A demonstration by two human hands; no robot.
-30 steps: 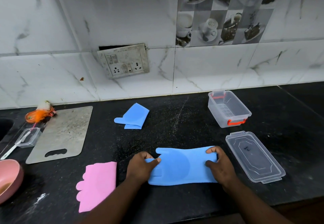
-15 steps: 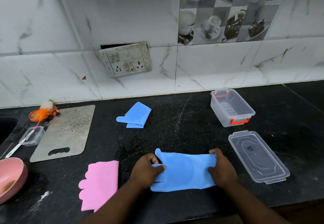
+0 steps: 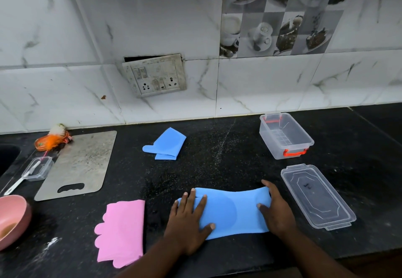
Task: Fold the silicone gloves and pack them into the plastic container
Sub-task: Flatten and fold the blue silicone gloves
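Observation:
A blue silicone glove [image 3: 230, 211] lies flat on the black counter near its front edge. My left hand [image 3: 188, 219] presses flat on the glove's finger end, fingers spread. At the cuff end my right hand [image 3: 275, 209] rests with the thumb over the top edge. A second blue glove [image 3: 166, 147], folded, lies farther back at centre. A pink glove [image 3: 123, 230] lies folded at the front left. At the back right stands the clear plastic container [image 3: 287, 137] with orange latches, open and with nothing inside. Its clear lid [image 3: 316, 196] lies in front of it.
A metal cutting board [image 3: 80, 164] lies at the left, with a small clear box [image 3: 38, 168] and a white utensil beside it. A pink bowl [image 3: 10, 219] sits at the far left edge, an orange scrubber [image 3: 51, 142] by the wall. A switch panel [image 3: 155, 74] hangs from the tiles.
My left hand has gone from pinching the glove's finger end to lying flat on it. The right hand has shifted slightly on the cuff.

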